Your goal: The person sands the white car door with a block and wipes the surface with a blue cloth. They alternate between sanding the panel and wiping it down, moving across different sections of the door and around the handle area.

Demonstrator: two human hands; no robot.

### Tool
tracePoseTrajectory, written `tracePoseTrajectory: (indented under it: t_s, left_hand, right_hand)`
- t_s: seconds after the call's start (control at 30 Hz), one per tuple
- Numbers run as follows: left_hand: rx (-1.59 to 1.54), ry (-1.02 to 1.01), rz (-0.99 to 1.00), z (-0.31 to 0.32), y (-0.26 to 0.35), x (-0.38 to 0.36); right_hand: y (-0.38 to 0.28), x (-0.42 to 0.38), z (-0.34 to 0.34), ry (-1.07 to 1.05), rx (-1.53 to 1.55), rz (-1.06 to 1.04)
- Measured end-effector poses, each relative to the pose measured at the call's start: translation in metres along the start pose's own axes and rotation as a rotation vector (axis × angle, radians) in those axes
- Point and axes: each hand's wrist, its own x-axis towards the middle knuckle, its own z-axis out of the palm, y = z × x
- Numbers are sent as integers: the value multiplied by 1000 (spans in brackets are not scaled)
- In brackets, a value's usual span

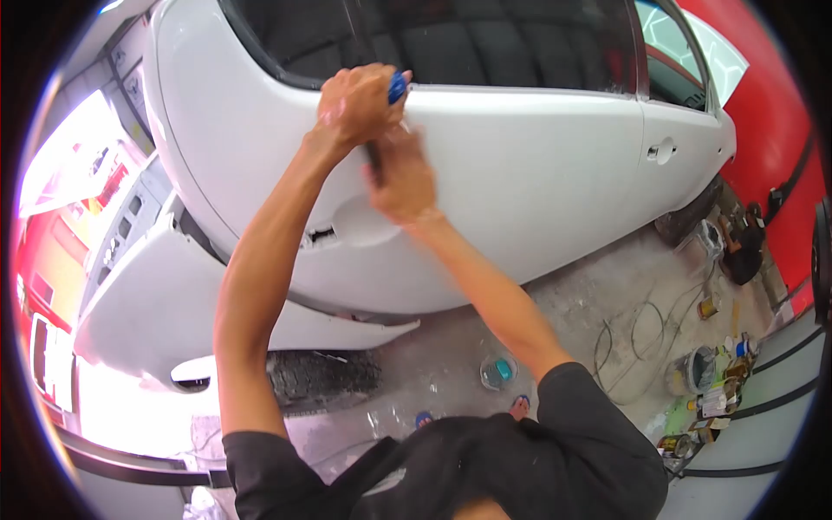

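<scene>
My left hand [355,104] is closed around a small blue object [397,87], of which only a rounded end shows past the fingers. It is just below the dark window [503,43] of a white car door [520,156]. Lower and to the right, my right hand [405,180] lies over the door panel, its fingers smeared by motion. A dark narrow strip [373,160] shows along its left edge, and I cannot tell what it is. Below the hands is a door handle recess [368,221] with a dark opening at its left.
A detached white panel [165,303] and a black tire [325,381] lie at left. On the floor are a container with something teal [498,373], a looped hose [646,329] and a grey bucket [691,373] beside several cans. A red panel [763,173] rises at right.
</scene>
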Motion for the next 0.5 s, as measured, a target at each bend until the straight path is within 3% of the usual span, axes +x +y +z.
tracePoseTrajectory:
  t_s: [0.03, 0.1, 0.17, 0.2, 0.23, 0.3, 0.33, 0.4, 0.43, 0.5]
  left_hand:
    - [15, -18, 6, -11, -12, -3]
    - [29, -19, -20, -25, -27, -6]
    - [18, -17, -20, -28, -28, -16]
    - [30, -1, 30, -26, -27, -24]
    - [38, 32, 94, -21, -27, -24]
    - [35, 115, 216, -11, -27, -18]
    - [43, 85, 184, -23, -42, -22]
    - [129, 236, 130, -43, -76, -40]
    - [145, 277, 101, -55, -83, -47]
    - [132, 354, 107, -52, -92, -53]
  right_hand:
    - [19, 11, -7, 53, -88, 3]
    - [27, 25, -16, 281, -68, 276]
    - [-32, 14, 16, 379, -61, 407]
    - [-68, -2, 32, 213, -25, 335]
    - [-99, -16, 33, -2, 251, 275]
    - [-97, -33, 56, 5, 197, 179]
    - [-75, -27, 46, 118, 14, 245]
    - [-17, -7, 18, 322, -240, 469]
    - [-2, 6, 5, 355, -257, 669]
    - [-23, 13, 27, 511, -172, 695]
